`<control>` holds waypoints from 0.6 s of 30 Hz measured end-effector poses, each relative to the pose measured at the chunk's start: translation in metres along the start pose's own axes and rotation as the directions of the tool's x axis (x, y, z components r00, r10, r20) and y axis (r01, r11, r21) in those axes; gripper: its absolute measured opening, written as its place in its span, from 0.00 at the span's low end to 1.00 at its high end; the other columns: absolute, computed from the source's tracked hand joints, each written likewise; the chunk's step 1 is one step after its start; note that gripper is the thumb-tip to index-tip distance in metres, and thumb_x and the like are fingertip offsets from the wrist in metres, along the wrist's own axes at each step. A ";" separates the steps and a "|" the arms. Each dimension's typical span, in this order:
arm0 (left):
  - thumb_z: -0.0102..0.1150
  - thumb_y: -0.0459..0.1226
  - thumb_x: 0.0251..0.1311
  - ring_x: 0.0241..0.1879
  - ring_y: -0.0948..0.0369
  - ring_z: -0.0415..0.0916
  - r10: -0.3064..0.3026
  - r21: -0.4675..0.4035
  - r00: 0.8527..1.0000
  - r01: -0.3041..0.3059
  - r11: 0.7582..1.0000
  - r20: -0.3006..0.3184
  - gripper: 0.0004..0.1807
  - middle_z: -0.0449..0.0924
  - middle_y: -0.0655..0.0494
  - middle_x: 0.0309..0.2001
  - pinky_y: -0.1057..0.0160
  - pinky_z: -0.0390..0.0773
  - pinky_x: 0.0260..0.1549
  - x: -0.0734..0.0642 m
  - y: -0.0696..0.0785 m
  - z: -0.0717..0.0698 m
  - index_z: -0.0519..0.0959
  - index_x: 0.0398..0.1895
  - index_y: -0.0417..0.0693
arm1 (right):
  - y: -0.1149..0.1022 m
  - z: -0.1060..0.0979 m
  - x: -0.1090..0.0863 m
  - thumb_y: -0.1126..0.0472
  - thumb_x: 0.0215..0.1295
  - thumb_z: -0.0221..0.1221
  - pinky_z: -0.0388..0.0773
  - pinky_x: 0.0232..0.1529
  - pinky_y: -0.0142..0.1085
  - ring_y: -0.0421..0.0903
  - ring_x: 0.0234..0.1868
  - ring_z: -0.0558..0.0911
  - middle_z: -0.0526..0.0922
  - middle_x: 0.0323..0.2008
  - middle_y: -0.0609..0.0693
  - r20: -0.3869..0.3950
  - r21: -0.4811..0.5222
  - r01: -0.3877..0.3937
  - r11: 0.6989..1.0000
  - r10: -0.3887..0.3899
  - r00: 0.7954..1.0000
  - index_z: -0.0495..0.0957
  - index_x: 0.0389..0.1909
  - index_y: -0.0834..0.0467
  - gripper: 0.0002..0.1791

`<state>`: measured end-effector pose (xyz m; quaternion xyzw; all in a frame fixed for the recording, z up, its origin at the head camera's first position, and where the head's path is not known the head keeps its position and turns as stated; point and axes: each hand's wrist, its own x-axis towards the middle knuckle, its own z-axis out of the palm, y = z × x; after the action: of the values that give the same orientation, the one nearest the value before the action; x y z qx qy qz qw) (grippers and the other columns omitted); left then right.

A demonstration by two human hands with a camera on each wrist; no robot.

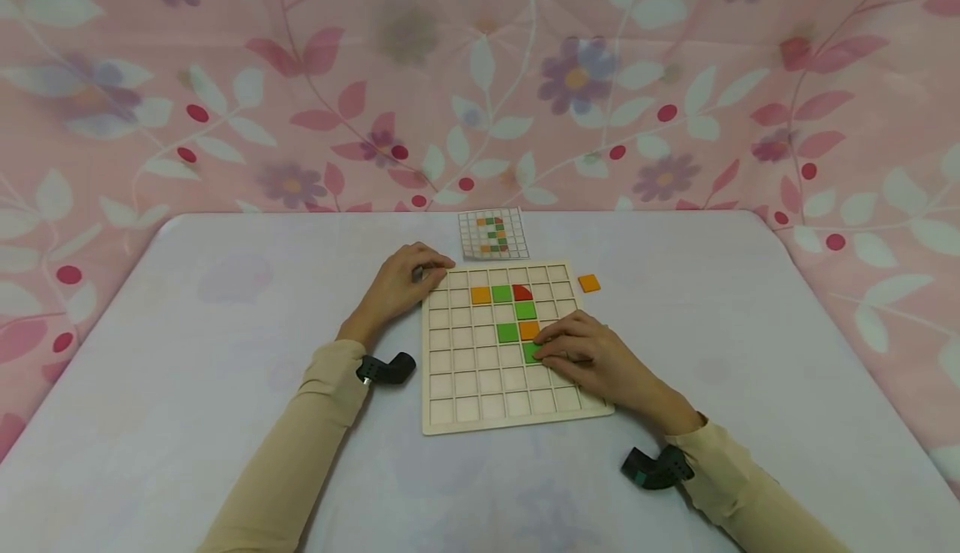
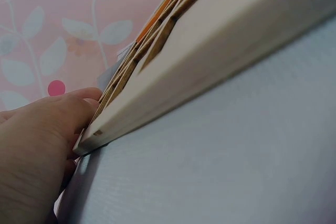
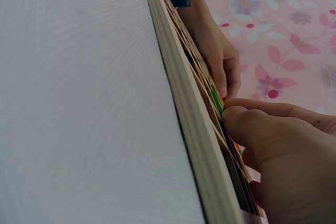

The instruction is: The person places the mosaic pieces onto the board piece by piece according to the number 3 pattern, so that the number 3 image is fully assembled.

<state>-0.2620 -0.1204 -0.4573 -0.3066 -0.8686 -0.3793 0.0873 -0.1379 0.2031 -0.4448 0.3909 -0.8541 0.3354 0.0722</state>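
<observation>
A wooden grid board (image 1: 442, 410) lies on the table with several coloured tiles in its cells. My left hand (image 1: 401, 284) holds the board's far left corner, thumb and fingers about it; the left wrist view shows this hand (image 2: 44, 135) at the corner too. With thumb and fingertips my right hand (image 1: 600, 361) pinches a green tile (image 1: 530, 353) at a cell right of the middle. Directly above that tile sits an orange tile (image 1: 529, 331), with another green tile (image 1: 507, 333) beside it. A red rounded piece (image 1: 522, 293) ends the upper row.
Behind the board lies a pattern card (image 1: 493, 234) with a small coloured grid. One loose orange tile (image 1: 589, 283) rests on the table (image 1: 720, 303) just off the board's far right corner. A floral cloth (image 1: 480, 77) hangs behind the table.
</observation>
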 end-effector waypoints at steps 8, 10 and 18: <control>0.59 0.38 0.62 0.43 0.58 0.72 -0.017 -0.005 1.000 0.017 1.000 0.006 0.09 0.81 0.55 0.43 0.57 0.69 0.44 0.000 0.000 -0.001 0.83 0.43 0.52 | -0.002 0.001 -0.001 0.61 0.60 0.64 0.69 0.51 0.33 0.40 0.51 0.73 0.81 0.46 0.43 -0.029 0.002 -0.013 1.000 0.013 0.999 0.84 0.40 0.49 0.08; 0.59 0.39 0.62 0.42 0.58 0.72 -0.019 -0.005 1.000 0.019 1.000 0.008 0.09 0.81 0.55 0.43 0.57 0.69 0.43 0.000 -0.001 0.000 0.83 0.44 0.52 | -0.003 0.001 -0.001 0.61 0.59 0.64 0.69 0.51 0.31 0.39 0.50 0.73 0.81 0.45 0.42 -0.052 -0.002 -0.021 1.000 0.021 0.998 0.83 0.41 0.50 0.09; 0.59 0.39 0.62 0.40 0.58 0.71 -0.020 -0.003 1.000 0.020 1.000 0.001 0.09 0.81 0.56 0.42 0.59 0.68 0.41 0.001 0.000 0.000 0.84 0.44 0.52 | 0.000 -0.007 -0.007 0.66 0.54 0.67 0.66 0.44 0.27 0.38 0.45 0.72 0.81 0.43 0.41 -0.188 -0.044 -0.062 0.997 0.053 0.981 0.81 0.41 0.53 0.13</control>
<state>-0.2624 -0.1201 -0.4571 -0.2981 -0.8712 -0.3812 0.0826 -0.1340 0.2117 -0.4416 0.3311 -0.8625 0.3513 0.1519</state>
